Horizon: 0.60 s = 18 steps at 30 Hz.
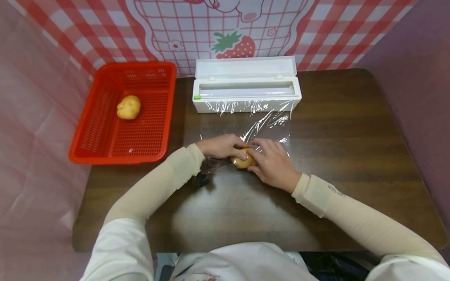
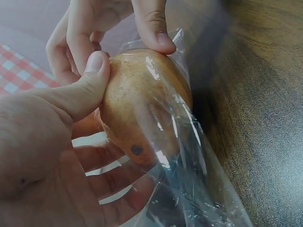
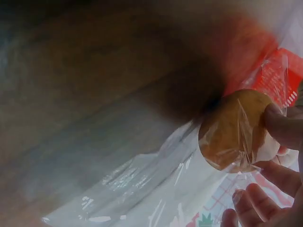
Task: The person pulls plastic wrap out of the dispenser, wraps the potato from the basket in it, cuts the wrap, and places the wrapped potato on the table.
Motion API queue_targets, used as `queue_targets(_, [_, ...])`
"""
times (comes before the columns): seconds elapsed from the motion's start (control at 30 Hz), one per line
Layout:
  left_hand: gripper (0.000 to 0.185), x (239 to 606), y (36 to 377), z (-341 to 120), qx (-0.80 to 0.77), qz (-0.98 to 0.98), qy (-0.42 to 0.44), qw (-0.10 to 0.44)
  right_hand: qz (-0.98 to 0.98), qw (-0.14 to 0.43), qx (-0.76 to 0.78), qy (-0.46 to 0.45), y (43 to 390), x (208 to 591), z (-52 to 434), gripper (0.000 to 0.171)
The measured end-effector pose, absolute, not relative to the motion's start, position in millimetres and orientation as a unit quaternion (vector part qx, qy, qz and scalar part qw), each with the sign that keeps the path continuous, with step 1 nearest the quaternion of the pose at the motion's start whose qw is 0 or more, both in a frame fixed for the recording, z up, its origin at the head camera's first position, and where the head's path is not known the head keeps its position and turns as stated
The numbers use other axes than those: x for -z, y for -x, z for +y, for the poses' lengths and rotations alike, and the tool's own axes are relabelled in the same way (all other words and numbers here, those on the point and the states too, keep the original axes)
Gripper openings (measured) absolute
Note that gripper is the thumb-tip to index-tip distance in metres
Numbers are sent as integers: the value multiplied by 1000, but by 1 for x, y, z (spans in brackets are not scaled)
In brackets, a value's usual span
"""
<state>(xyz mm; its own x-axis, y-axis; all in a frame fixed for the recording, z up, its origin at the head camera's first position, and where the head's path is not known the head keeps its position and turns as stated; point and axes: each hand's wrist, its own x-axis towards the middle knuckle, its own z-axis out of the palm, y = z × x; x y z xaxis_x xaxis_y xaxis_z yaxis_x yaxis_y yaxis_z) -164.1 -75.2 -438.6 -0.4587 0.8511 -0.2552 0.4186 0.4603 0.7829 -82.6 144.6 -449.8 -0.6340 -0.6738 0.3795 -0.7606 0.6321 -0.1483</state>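
Observation:
A potato (image 1: 242,159) sits partly covered in clear plastic wrap (image 1: 261,125), whose sheet runs back to the wrap dispenser. My left hand (image 1: 223,147) holds it from the left, thumb on its skin and fingers beneath, as the left wrist view shows. From the right, my right hand (image 1: 275,164) grips the same potato with thumb and fingers. In the left wrist view the potato (image 2: 137,104) has a dark spot, and film lies over its right side. Film also clings to the potato (image 3: 239,130) in the right wrist view.
A white wrap dispenser (image 1: 246,104) stands with its lid up at the back of the wooden table (image 1: 351,156). To the left is a red plastic basket (image 1: 154,134) holding another potato (image 1: 129,107). A small black object (image 1: 202,179) shows beside my left wrist.

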Motion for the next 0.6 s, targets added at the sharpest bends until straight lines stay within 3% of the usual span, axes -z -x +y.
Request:
queue_targets(0.13, [44,438,163,-75,-323,802,-394,313,-899,115,-151,-394,88,447,145,55])
queue_targets(0.4, [39,440,159,-80,-295,857,-360,220,-916,28,-178,-359,99,437,145,54])
queue_targets(0.6, [48,427,138,-79,-156,917,-362,55,-920,11,-184,-345,104,435,146,55])
